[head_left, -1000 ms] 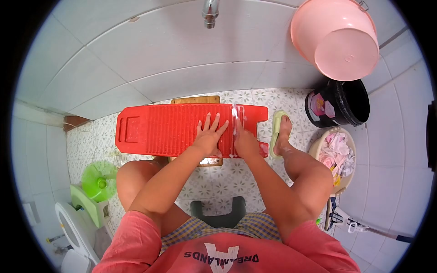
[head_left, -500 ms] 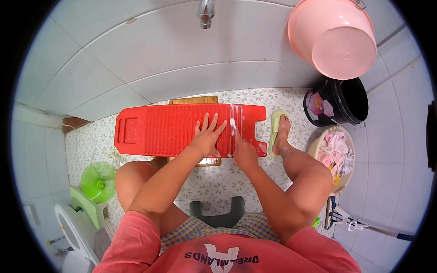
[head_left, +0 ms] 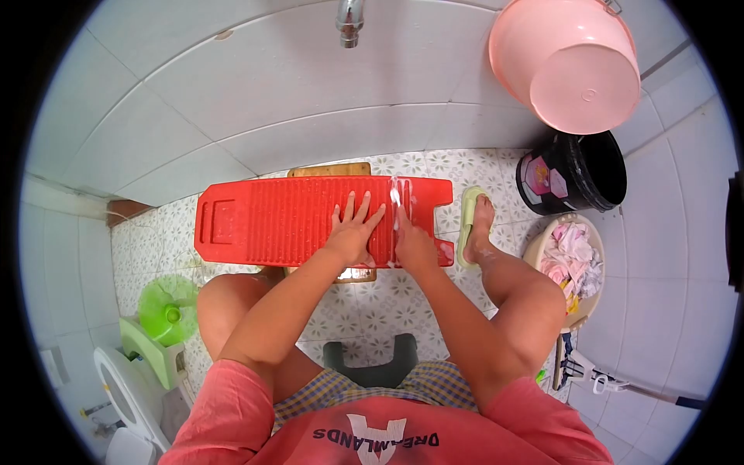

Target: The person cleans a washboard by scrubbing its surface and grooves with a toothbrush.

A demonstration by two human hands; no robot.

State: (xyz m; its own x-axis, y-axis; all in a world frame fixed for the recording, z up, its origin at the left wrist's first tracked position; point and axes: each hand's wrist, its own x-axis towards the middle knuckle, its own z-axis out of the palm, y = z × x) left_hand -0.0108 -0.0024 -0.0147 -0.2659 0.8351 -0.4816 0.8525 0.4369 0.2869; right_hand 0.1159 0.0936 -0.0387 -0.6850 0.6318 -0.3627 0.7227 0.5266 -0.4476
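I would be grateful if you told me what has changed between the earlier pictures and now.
The right hand drew back, then slid forward again along the foam streak on the red board. Nothing was visibly taken hold of or let go. The left hand stayed spread flat on the board, which kept its place.

Left hand (head_left: pixel 353 234): palm down, fingers spread. Right hand (head_left: pixel 415 248): partly curled, fingers forward. Both forearms extended, converging forward.
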